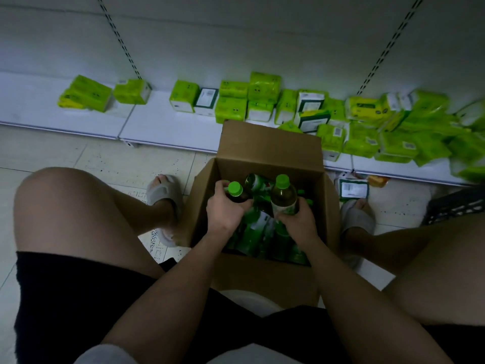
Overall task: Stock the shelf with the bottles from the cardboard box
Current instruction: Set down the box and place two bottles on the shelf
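You're looking down at a pale speckled tile floor [110,164] in dim light. Ahead, a white back panel [249,43] with two slotted uprights [388,46] rises behind the low white base board, whose front edge runs across.

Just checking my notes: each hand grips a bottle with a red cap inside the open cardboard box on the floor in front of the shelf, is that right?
Not quite: the caps are green, not red. The head view shows the left hand and the right hand each gripping a bottle, the left bottle and the right bottle, inside the open cardboard box on the floor in front of the shelf.
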A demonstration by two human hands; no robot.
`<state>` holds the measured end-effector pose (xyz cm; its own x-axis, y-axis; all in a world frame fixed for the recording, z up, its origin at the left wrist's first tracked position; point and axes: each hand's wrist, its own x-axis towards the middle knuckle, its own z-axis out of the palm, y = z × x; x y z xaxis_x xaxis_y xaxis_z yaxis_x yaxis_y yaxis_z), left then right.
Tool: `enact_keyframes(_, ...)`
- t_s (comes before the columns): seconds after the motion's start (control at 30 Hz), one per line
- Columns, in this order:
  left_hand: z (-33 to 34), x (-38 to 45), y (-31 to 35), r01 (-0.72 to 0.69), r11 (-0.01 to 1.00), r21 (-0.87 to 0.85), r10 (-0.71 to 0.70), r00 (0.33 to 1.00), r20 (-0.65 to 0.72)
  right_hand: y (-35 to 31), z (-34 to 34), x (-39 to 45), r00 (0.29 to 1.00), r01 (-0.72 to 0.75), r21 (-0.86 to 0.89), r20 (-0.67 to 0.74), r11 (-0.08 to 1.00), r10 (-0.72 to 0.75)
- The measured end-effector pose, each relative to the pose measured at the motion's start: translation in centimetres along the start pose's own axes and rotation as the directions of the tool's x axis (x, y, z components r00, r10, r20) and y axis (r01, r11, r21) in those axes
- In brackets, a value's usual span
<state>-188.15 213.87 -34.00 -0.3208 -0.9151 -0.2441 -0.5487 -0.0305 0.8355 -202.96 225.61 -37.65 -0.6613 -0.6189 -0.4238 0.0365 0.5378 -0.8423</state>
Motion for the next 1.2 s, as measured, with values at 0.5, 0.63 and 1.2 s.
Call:
enact_keyframes(0.5, -7.7, 3.7, 11.9, -0.356, 0.844, -0.400, 0.302, 0.934, -0.193, -14.4, -2.6, -2.0, 0.962, 0.273, 0.412, -0.111, 0.869, -0.249)
enact_keyframes(0.63, -12.1, 4.2, 16.0, -0.458, 0.792, -0.404, 0.398, 0.889, -0.228, -19.8, -4.2, -3.1, 0.908, 0.415, 0.416, -0.145, 0.809, -0.392)
enact_keyframes(1.2, -30.6, 4.1, 36.3, -0.689, 0.602, -0.404, 0.651, 0.716, -0.252, -43.5, -6.4, -7.3, 0.720, 0.675, 0.365, -0.142, 0.640, -0.679)
